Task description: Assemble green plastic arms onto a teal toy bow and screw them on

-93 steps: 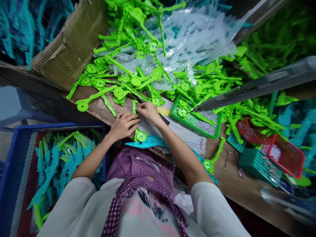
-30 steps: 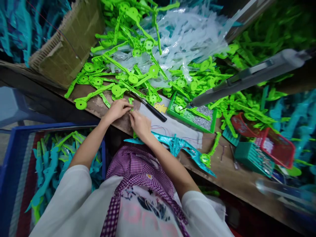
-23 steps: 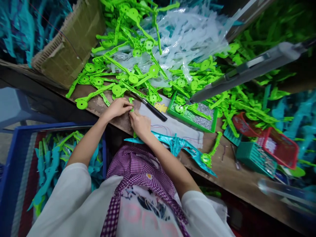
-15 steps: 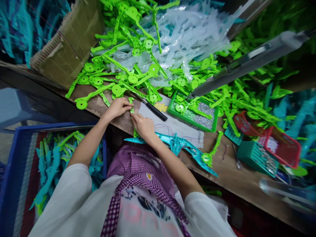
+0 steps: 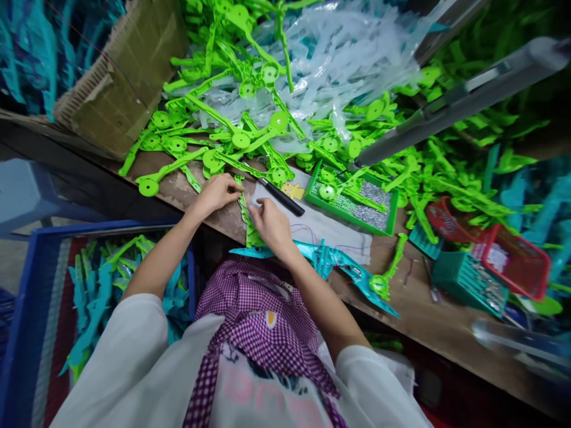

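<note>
My left hand [image 5: 220, 192] pinches the upper end of a narrow bright green plastic arm [image 5: 244, 213] at the table's front edge. Just right of that arm is my right hand [image 5: 273, 226], its thumb and forefinger curled but apart, with nothing visible between them. A turquoise bow-shaped plastic piece [image 5: 322, 259] lies along the edge, partly hidden by my right wrist. Thin wires run over its middle, and another green arm [image 5: 387, 274] sits at its right end. Beyond my right hand rests a black-handled tool [image 5: 282, 197] on a pale sheet [image 5: 341, 239].
Green arms [image 5: 241, 140] and clear plastic bags [image 5: 330, 53] are heaped behind. A green basket [image 5: 352, 223] holds small metal parts; a grey powered screwdriver [image 5: 428, 116] hangs above it. Red [image 5: 521, 285] and teal baskets [image 5: 450, 276] stand right. A blue crate [image 5: 22, 321] is lower left.
My right hand has lifted off the green arm and shifted slightly right, uncovering more of it. My left hand stays at its upper end. The whole view has shifted slightly.
</note>
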The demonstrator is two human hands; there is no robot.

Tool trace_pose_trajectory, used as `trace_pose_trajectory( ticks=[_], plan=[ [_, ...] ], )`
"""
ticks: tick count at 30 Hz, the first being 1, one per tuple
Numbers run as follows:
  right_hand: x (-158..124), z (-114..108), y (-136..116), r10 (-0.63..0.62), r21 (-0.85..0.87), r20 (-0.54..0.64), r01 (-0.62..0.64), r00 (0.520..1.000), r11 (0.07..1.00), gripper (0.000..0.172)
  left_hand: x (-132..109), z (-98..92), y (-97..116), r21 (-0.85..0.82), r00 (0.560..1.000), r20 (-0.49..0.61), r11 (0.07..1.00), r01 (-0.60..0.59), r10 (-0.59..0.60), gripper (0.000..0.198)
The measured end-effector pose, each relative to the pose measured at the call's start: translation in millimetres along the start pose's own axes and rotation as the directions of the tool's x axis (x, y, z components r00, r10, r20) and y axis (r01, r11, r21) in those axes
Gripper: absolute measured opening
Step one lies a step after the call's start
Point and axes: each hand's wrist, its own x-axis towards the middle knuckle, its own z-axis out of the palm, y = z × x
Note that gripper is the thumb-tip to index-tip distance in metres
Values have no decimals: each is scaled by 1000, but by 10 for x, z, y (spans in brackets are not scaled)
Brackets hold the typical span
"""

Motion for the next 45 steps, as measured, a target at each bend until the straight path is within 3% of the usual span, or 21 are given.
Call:
trace_pose_trajectory(
  ticks=[4,8,10,14,19,34,40,45],
  plan=[
    [117,-30,149,11,147,24,-14,1000,989,36,-9,26,-7,14,1000,-1,1000,-22,22,23],
    [152,41,247,-90,310,-200,150,976,939,27,-11,36,-18,27,1000,-6,999,-24,25,23],
    [133,72,278,-141,357,-243,224,960,907,29,-9,42,-27,21,1000,-14,1000,-19,20,23],
    [117,67,323,-271,516,-114,290,956,806,29,-8,41,-34,2,999,-13,999,-35,35,23],
    [240,63,331,-265,635,100,143,959,759,20,-14,26,-19,5,1000,-15,1000,-21,21,23],
    [425,54,244,-145,495,292,-20,945,869,15,-7,46,-22,11,999,-23,1000,-24,24,20],
    [495,-75,161,-183,399,392,12,901,917,18,2,57,-45,37,999,-28,999,-21,22,21],
    [573,-64,96,-169,275,390,60,905,960,19,11,70,-65,32,999,-22,999,-26,26,21]
  ],
)
